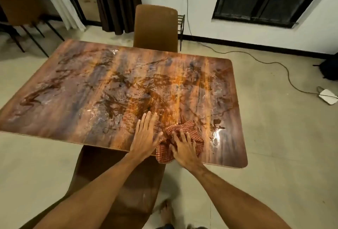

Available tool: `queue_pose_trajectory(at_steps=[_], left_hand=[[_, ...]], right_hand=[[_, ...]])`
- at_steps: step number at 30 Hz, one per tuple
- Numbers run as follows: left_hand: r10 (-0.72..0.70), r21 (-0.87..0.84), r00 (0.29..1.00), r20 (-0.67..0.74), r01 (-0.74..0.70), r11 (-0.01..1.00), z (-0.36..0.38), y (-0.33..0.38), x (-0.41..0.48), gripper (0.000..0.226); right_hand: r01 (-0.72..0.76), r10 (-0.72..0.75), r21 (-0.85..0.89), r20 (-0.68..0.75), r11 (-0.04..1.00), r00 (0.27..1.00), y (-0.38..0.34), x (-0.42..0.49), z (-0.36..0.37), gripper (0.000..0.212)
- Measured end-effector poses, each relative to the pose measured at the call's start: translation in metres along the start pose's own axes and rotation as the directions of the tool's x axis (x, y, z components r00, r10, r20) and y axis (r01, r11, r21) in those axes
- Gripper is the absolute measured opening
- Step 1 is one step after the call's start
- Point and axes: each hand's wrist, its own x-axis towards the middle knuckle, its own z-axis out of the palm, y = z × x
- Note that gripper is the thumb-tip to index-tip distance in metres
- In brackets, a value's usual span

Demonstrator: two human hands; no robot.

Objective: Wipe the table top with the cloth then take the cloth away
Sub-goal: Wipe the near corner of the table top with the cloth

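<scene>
Red checked cloth point(190, 128), pressed flat under the right hand point(184, 151), fingers spread.
The cloth is bunched at the near edge of the table top point(109, 86), right of centre, one corner hung over the edge. The left hand point(144, 137) is laid flat just left of it, fingers straight. A brown chair point(155, 27) is set at the far side.

table top point(82, 91) open L+far | chair point(155, 27) blocks far edge
</scene>
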Motion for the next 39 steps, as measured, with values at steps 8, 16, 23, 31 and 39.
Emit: queue_pose_trajectory(at_steps=[8, 16, 23, 31, 39], left_hand=[[-0.145, -0.009, 0.989, 0.035, 0.145, 0.989, 0.033, -0.022, 0.028, 0.074], [-0.239, -0.026, 0.971, -0.017, 0.238, 0.971, 0.039, -0.018, 0.086, 0.075], [-0.276, -0.083, 0.961, -0.030, 0.273, 0.958, 0.043, 0.007, 0.106, 0.072], [-0.221, -0.109, 0.975, 0.002, 0.220, 0.969, 0.062, 0.033, 0.104, 0.071], [-0.176, -0.134, 0.984, 0.025, 0.178, 0.975, 0.061, 0.007, 0.078, 0.073]], right_hand=[[-0.111, 0.110, -0.130, -0.011, 0.985, 0.994, 0.054, 0.075, -0.006, 0.070], [0.145, -0.145, -0.107, 0.007, 0.984, 0.989, 0.043, 0.158, -0.022, 0.065], [0.324, -0.328, -0.137, -0.010, 0.936, 0.945, 0.111, 0.085, -0.001, 0.061], [0.243, -0.246, -0.051, -0.062, 0.969, 0.967, 0.088, 0.122, -0.021, 0.070], [-0.200, 0.194, -0.003, -0.243, 0.980, 0.950, 0.176, 0.066, -0.036, 0.065]])
